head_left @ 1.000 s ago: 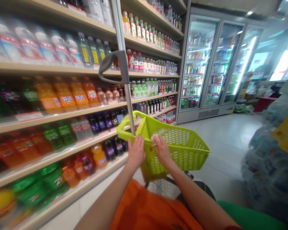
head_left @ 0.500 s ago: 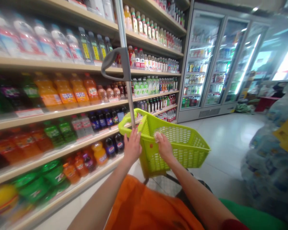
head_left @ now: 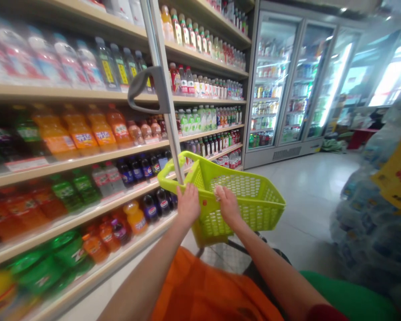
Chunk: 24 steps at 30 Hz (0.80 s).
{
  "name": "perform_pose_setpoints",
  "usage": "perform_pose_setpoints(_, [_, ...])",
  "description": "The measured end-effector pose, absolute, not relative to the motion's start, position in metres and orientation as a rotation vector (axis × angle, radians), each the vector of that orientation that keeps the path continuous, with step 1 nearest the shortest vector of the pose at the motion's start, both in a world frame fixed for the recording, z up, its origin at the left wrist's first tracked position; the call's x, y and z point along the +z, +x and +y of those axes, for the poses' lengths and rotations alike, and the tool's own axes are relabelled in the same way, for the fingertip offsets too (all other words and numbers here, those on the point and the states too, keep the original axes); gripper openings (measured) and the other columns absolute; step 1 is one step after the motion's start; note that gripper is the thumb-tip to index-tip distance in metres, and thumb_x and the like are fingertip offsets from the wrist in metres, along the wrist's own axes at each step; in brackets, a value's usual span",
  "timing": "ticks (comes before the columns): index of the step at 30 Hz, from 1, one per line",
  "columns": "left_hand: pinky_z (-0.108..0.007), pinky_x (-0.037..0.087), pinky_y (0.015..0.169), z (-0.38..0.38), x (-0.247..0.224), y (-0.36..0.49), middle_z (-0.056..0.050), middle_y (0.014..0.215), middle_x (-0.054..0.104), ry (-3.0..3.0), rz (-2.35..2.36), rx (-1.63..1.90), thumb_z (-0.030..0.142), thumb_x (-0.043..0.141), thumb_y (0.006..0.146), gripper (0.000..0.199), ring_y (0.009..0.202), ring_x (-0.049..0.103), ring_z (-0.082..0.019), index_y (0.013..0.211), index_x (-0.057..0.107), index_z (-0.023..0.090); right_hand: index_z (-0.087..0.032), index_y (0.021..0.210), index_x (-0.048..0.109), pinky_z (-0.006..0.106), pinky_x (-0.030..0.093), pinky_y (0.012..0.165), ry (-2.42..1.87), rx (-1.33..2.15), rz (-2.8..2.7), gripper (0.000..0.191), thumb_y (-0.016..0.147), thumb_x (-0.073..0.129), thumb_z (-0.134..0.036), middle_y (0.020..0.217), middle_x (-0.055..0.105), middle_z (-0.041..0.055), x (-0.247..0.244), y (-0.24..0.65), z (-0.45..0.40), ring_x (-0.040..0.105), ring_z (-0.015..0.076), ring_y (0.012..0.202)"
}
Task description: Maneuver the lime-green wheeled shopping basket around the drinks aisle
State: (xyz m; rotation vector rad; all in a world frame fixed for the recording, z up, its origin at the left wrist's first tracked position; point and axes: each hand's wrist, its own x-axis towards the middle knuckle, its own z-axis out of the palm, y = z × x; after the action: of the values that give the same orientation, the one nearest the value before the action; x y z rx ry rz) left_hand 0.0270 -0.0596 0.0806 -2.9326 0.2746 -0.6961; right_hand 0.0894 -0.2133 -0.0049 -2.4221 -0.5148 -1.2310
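Note:
A lime-green plastic shopping basket (head_left: 262, 189) with perforated walls stands before me on a dark wheeled frame. My left hand (head_left: 189, 200) lies on its near-left rim, fingers stretched out against the plastic. Closed around a small crumpled white cloth (head_left: 218, 191), my right hand (head_left: 229, 204) is at the near long rim; I cannot tell whether cloth or paper. A looped green handle (head_left: 169, 171) juts from the basket's left end. Just past my left fingertips rises a metal pole (head_left: 174, 142) bearing a dark grey loop grip (head_left: 150, 91).
Shelves (head_left: 103, 154) packed with drink bottles run along the left. Glass-door fridges (head_left: 277, 84) stand at the back. Wrapped water packs (head_left: 374, 191) are stacked on the right beside a yellow sign (head_left: 396, 174). Pale tiled floor (head_left: 300, 191) lies beyond the basket.
The view has turned slightly right, so shelves, pole and basket sit further left. My right hand stays closed on the cloth; my left hand remains against the basket rim.

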Motion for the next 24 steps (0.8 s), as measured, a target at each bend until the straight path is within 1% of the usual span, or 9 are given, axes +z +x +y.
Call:
perform_pose_setpoints(5, [-0.058,0.009,0.108,-0.08,0.075,0.027,-0.013,0.141,0.037,-2.956,0.333,-0.59,0.015,0.036,0.077,0.056,0.134,0.025,-0.025,0.132,0.04,0.011,-0.018,0.123,0.052,0.036,0.033,0.097,-2.495,-1.176,-0.522,0.043,0.083,0.04,-0.008,0.124,0.052,0.011,-0.001,0.085,-0.21,0.042,0.0226,0.113])
perform_pose_setpoints(10, [-0.06,0.007,0.108,-0.083,0.075,0.029,-0.015,0.139,0.041,-2.958,0.356,-0.66,0.014,0.037,0.075,0.055,0.132,0.029,-0.026,0.129,0.043,0.009,-0.016,0.122,0.053,0.037,0.034,0.095,-2.531,-1.137,-0.346,0.039,0.086,0.039,-0.011,0.12,0.053,0.0131,-0.011,0.08,-0.255,0.044,0.0224,0.11])
perform_pose_setpoints(13, [-0.059,0.007,0.108,-0.096,0.071,0.031,-0.016,0.137,0.043,-2.963,0.346,-0.654,0.016,0.038,0.076,0.053,0.132,0.029,-0.027,0.128,0.044,0.008,-0.016,0.123,0.052,0.039,0.034,0.096,-2.551,-1.175,-0.297,0.039,0.086,0.039,-0.011,0.121,0.053,0.0134,-0.015,0.076,-0.265,0.043,0.0233,0.111])
perform_pose_setpoints(18, [-0.057,0.009,0.109,-0.12,0.054,0.035,-0.014,0.144,0.032,-2.957,0.441,-0.544,0.016,0.036,0.077,0.057,0.135,0.023,-0.026,0.134,0.036,0.009,-0.019,0.125,0.051,0.041,0.031,0.098,-2.576,-1.224,-0.384,0.043,0.085,0.038,-0.009,0.128,0.05,0.0103,-0.015,0.076,-0.253,0.038,0.0252,0.118])
perform_pose_setpoints(22, [-0.057,0.008,0.109,-0.121,0.049,0.035,-0.013,0.145,0.031,-2.949,0.45,-0.518,0.016,0.037,0.076,0.059,0.135,0.021,-0.025,0.135,0.034,0.009,-0.021,0.127,0.048,0.041,0.031,0.098,-2.615,-1.163,-0.33,0.047,0.085,0.035,-0.007,0.131,0.048,0.0085,-0.018,0.073,-0.267,0.037,0.0251,0.121])
perform_pose_setpoints(24, [-0.057,0.007,0.109,-0.121,0.05,0.035,-0.013,0.144,0.032,-2.954,0.44,-0.514,0.016,0.037,0.076,0.059,0.135,0.022,-0.025,0.135,0.035,0.008,-0.02,0.128,0.047,0.042,0.03,0.097,-2.615,-1.147,-0.29,0.046,0.085,0.036,-0.009,0.131,0.048,0.0089,-0.018,0.07,-0.276,0.036,0.0253,0.122])
